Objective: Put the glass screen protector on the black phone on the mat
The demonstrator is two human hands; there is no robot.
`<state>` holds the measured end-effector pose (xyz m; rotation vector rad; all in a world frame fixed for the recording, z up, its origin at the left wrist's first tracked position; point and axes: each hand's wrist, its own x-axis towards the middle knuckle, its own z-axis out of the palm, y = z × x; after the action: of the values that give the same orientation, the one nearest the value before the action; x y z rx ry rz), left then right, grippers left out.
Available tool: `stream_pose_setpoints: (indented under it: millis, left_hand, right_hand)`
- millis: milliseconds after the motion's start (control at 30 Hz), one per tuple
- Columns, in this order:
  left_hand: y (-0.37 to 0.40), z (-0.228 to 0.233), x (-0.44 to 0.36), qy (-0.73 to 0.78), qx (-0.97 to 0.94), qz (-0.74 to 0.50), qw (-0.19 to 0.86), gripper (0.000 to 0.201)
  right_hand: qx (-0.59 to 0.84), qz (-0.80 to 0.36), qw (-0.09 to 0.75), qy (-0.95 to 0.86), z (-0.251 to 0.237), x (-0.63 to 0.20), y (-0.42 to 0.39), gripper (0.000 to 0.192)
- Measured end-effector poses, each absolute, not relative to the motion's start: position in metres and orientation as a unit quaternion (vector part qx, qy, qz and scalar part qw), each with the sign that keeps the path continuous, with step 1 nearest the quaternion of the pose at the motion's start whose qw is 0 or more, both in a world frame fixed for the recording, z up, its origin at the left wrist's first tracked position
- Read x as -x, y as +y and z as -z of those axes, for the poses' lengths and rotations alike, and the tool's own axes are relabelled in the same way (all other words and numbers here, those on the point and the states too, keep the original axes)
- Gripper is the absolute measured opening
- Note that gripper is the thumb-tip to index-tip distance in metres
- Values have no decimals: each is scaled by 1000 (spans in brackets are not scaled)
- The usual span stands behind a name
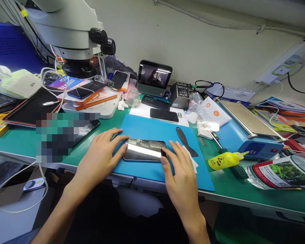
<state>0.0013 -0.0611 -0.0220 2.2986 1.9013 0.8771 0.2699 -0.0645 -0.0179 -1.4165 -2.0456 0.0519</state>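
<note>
A dark smartphone (pixel 144 154) with a glossy screen lies flat on the blue mat (pixel 147 173), reflecting a bright light band. At its left end my left hand (pixel 101 149) has its thumb and index finger against the edge, the other fingers stretched past the far corner. My right hand (pixel 179 166) grips the right end with thumb and fingertips; a small dark patch by those fingertips is unclear. A black spatula-like tool (pixel 185 140) rests on the mat beyond my right hand, partly over a white paper.
Another phone (pixel 164 115) lies behind the mat near a screen device (pixel 155 78). On the right are a yellow bottle (pixel 226 160), a blue heating-plate machine (pixel 244 135) and a clear labelled jar (pixel 282 171). A microscope (pixel 66 37) overhangs stacked phones at left.
</note>
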Motion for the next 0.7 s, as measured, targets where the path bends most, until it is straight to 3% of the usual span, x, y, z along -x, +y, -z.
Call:
stream_pose_setpoints:
  millis: [267, 433, 533, 700]
  left_hand:
    - [-63, 19, -1, 585, -760, -280, 40, 35]
    - [-64, 18, -1, 569, -790, -227, 41, 70]
    - [-65, 17, 0, 590, -774, -219, 62, 79]
    - [-64, 16, 0, 604, -764, -216, 74, 75]
  right_hand:
    - [488, -12, 227, -843, 11, -269, -62, 60]
    - [469, -76, 183, -861, -2, -267, -53, 59]
    - [493, -69, 218, -840, 0, -265, -51, 50]
    - [531, 11, 328, -781, 16, -262, -56, 45]
